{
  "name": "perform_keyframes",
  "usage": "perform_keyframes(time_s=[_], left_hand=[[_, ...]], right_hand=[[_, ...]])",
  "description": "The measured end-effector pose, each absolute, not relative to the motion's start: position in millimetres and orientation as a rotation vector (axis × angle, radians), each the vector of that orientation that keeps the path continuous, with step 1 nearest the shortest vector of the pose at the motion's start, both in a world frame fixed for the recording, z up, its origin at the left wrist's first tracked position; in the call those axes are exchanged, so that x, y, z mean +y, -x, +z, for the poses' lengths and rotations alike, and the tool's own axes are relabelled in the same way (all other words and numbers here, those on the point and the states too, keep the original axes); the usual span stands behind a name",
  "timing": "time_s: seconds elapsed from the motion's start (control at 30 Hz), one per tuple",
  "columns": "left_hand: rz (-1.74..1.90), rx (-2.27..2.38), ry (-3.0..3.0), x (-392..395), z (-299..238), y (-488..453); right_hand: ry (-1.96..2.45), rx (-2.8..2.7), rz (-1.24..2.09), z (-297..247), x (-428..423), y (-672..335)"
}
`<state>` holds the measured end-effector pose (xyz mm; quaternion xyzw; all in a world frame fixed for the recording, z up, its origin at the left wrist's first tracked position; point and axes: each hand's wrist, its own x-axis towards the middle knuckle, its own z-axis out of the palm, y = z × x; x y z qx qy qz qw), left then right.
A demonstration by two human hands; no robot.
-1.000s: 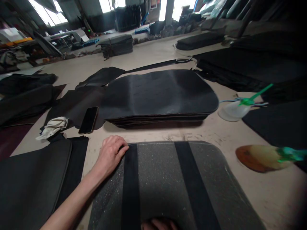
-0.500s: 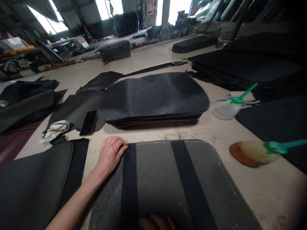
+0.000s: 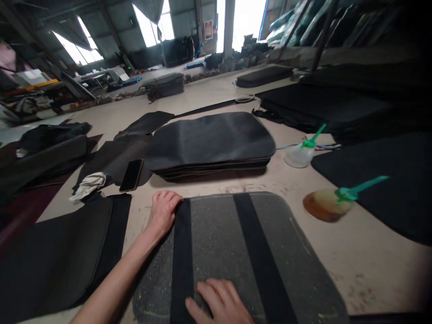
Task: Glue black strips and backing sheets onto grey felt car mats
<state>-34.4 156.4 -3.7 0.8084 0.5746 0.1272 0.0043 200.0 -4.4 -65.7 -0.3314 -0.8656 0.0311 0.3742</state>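
Observation:
A dark grey rounded panel (image 3: 216, 243) with speckled fabric lies flat in front of me. Two black strips run down it, a left strip (image 3: 182, 256) and a right strip (image 3: 259, 252). My left hand (image 3: 164, 209) is at the panel's far left corner, its fingers curled together at the end of the left strip. Low in the view, my right hand (image 3: 221, 301) rests on the panel beside the left strip, thumb apart from the fingers. No object shows in the right hand.
Beyond the panel lies a stack of black panels (image 3: 212, 139). Left of it are a phone (image 3: 131, 174) and a crumpled white cloth (image 3: 89, 185). To the right stand a bottle of amber liquid (image 3: 326, 205) and a whitish bottle (image 3: 299, 155). More dark sheets (image 3: 50, 256) lie left.
My right hand has come further into view, moving up over the panel. My left hand stays at the corner. The camera view has shifted, so the bottles appear further left.

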Motion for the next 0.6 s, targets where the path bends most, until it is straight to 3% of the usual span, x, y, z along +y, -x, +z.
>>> perform_keyframes(time_s=[0.2,0.4,0.6], left_hand=[[0.599,1.946,-2.572,137.8,14.8,27.6],[0.151,1.699,-2.858,89.8,-10.4,11.3],[0.095,1.751,-2.835,85.6,-47.2,24.6]], right_hand=[[0.851,-2.287,0.104,-46.2,-4.4,-203.6],[0.860,-2.401,0.162,-60.0,-6.0,-200.4],[1.100,-2.486,0.291,-71.0,-2.5,-179.7]])
